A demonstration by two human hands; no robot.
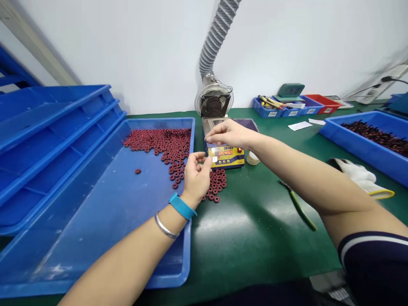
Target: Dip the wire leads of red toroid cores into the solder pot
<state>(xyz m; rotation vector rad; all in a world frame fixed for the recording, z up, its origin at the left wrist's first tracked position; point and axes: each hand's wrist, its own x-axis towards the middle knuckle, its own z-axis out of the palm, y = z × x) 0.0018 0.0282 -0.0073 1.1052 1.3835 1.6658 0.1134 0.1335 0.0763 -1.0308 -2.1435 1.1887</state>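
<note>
My left hand (196, 176), with a blue band and a silver bangle at the wrist, is raised over the right rim of a large blue tray (143, 199). Its fingers are curled toward the thumb; anything between them is too small to make out. Just above and to the right, my right hand (228, 132) is pinched closed in front of a yellow and blue soldering unit (225, 156) with a red digital display. What the pinch holds cannot be made out. Many small red ring-shaped cores (159, 140) lie in the tray, and more red cores (216, 187) lie on the green table beside it.
Stacked blue trays (57, 140) stand at the left. Behind the unit is a fan (215, 105) under a grey duct hose (218, 36). Green-handled tweezers or pliers (301, 210), a white glove (360, 176), small bins (267, 109) and a tray of dark parts (350, 142) occupy the right.
</note>
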